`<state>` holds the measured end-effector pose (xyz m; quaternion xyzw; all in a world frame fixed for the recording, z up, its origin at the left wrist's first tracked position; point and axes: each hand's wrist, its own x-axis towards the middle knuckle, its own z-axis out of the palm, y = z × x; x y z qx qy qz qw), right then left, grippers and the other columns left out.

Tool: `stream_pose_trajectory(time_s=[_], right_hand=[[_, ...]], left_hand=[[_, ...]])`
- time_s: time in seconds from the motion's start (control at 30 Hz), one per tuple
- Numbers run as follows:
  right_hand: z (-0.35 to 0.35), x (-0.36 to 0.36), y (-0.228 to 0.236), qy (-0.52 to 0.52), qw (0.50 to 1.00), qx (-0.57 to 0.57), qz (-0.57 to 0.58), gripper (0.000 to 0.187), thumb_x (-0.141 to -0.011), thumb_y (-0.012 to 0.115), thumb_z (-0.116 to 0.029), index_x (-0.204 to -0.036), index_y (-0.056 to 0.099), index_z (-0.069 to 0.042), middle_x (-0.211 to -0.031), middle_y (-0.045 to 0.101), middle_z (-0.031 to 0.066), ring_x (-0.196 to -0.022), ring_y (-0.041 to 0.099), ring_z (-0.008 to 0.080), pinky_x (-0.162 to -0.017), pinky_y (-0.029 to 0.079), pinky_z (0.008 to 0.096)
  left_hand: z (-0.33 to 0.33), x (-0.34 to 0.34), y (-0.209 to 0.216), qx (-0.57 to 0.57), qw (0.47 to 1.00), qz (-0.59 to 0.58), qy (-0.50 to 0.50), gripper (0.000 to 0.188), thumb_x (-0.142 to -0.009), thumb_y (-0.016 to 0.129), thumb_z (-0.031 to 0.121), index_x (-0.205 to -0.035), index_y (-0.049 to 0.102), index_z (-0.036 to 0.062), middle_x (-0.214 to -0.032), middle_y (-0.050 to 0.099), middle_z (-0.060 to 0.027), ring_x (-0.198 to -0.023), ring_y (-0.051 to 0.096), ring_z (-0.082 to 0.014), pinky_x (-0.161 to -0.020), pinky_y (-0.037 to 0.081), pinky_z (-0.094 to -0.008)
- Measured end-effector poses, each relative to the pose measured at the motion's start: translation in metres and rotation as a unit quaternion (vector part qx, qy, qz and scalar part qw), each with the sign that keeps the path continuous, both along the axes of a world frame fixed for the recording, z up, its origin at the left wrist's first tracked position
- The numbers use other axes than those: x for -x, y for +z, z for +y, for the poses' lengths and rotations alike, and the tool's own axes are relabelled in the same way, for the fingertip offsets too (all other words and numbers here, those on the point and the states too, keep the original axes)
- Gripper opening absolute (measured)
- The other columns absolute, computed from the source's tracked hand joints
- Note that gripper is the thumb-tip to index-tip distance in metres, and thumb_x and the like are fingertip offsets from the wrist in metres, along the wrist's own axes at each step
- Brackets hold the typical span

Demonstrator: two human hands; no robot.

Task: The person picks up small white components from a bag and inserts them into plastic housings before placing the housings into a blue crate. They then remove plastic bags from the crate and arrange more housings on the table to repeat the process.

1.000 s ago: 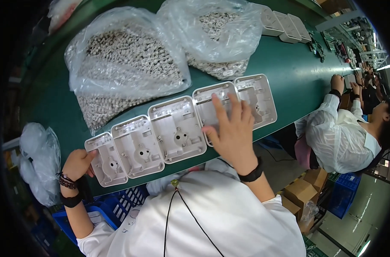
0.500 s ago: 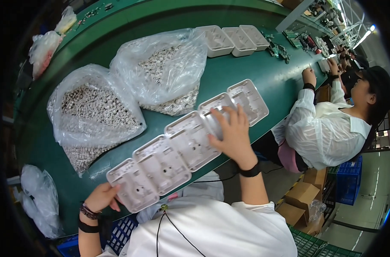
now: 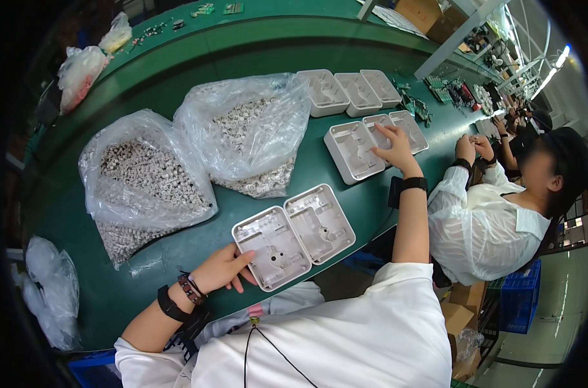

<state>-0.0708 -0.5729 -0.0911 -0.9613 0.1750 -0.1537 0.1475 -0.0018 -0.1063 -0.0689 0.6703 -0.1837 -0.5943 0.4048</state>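
Two shallow off-white plastic housings, a left one (image 3: 272,249) and a right one (image 3: 320,225), lie side by side near the table's front edge, hollow side up. My left hand (image 3: 223,268) grips the left one's outer edge, thumb over the rim and fingers against its side. Farther right, my right hand (image 3: 397,150) reaches over a row of three like housings, fingers spread, thumb and fingertips at the middle housing (image 3: 376,129). The nearest of that row (image 3: 355,155) stands left of the hand; the far one (image 3: 410,129) sits beyond it.
Two clear plastic bags (image 3: 148,171) (image 3: 242,132) full of small whitish parts stand on the green table (image 3: 197,252). Behind my right hand sit three more housings (image 3: 323,94) and circuit boards (image 3: 415,107). A co-worker (image 3: 501,207) sits at the right. Blue crates (image 3: 520,297) stand on the floor.
The row of five housings has parted: three are now farther right under my right hand, two remain by my left. Both hands have moved right, and the view has shifted.
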Motion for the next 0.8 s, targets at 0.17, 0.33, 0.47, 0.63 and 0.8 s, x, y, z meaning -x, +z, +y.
stream_pose_trajectory(time_s=[0.17,0.33,0.47,0.63,0.8], right_hand=[[-0.013,-0.023,-0.004,-0.043,0.997,0.056,0.007,0.062,-0.061,0.073,-0.036,-0.119,0.054,-0.027,-0.116,0.047,0.0118,-0.109,0.043,0.0337,-0.093,0.035,0.0406],[0.055,-0.013,0.018,-0.031,0.988,0.115,-0.094,0.048,-0.069,0.071,-0.027,-0.111,0.055,-0.010,-0.112,0.049,0.0183,-0.104,0.046,0.0366,-0.088,0.039,0.0426],[0.213,0.046,0.054,0.119,0.987,-0.103,0.013,0.040,-0.074,0.064,-0.013,-0.110,0.052,-0.001,-0.103,0.053,0.0171,-0.095,0.048,0.0348,-0.084,0.039,0.0402],[0.267,0.075,0.031,0.040,0.999,-0.028,0.006,0.042,-0.072,0.062,-0.007,-0.112,0.052,-0.002,-0.098,0.054,0.0128,-0.097,0.045,0.0338,-0.084,0.039,0.0397],[0.238,0.075,0.014,-0.049,0.997,-0.021,-0.060,0.037,-0.072,0.060,-0.001,-0.109,0.056,-0.002,-0.094,0.055,0.0108,-0.097,0.043,0.0335,-0.083,0.038,0.0396]], left_hand=[[-0.011,0.006,0.002,0.008,1.000,0.014,0.007,0.046,-0.093,0.039,0.039,-0.116,0.039,-0.0002,-0.081,0.066,-0.0115,-0.048,0.057,-0.0117,-0.039,0.039,-0.0195],[-0.007,0.004,0.001,-0.013,0.998,0.052,0.032,0.046,-0.093,0.039,0.038,-0.120,0.035,0.0005,-0.082,0.066,-0.0115,-0.048,0.057,-0.0108,-0.040,0.039,-0.0181],[-0.004,0.006,-0.002,-0.016,0.998,0.045,0.036,0.042,-0.093,0.042,0.035,-0.113,0.037,-0.0018,-0.083,0.066,-0.0120,-0.052,0.058,-0.0109,-0.041,0.040,-0.0189],[-0.032,0.009,0.012,0.026,0.998,0.056,0.013,0.036,-0.091,0.048,0.027,-0.106,0.036,-0.0036,-0.090,0.063,-0.0123,-0.061,0.059,-0.0111,-0.046,0.043,-0.0205],[-0.059,0.018,-0.003,0.059,0.998,0.027,-0.028,0.034,-0.093,0.044,0.022,-0.117,0.032,0.0015,-0.093,0.063,-0.0109,-0.058,0.054,-0.0087,-0.053,0.043,-0.0193]])
